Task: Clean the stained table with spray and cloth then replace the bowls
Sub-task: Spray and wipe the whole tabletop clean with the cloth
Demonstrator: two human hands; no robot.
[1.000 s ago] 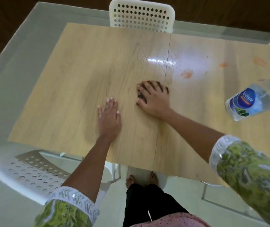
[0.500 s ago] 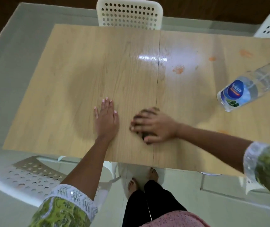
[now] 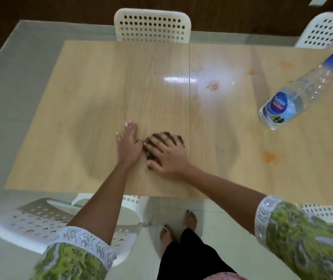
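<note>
My right hand (image 3: 166, 153) lies flat with spread fingers on a dark cloth (image 3: 178, 138), pressing it onto the wooden table (image 3: 92, 110) near the front middle. Most of the cloth is hidden under the hand. My left hand (image 3: 128, 143) rests flat on the table just to the left, its thumb side almost touching the cloth. A clear spray bottle (image 3: 294, 98) with a blue head and blue label stands at the right. Orange stains mark the table past the centre seam (image 3: 213, 85), at the far right (image 3: 287, 64) and at the near right (image 3: 270, 156). No bowls are in view.
White perforated chairs stand at the table's far side (image 3: 152, 25), at the far right corner (image 3: 321, 31) and at the near left (image 3: 38, 221). Another chair edge (image 3: 327, 209) shows under the table's front right. My bare feet (image 3: 178, 225) stand on pale floor tiles.
My right hand has dragged the cloth from the table's middle back toward the front edge and then slightly left, close to my left hand. My left hand has stayed flat in place.
</note>
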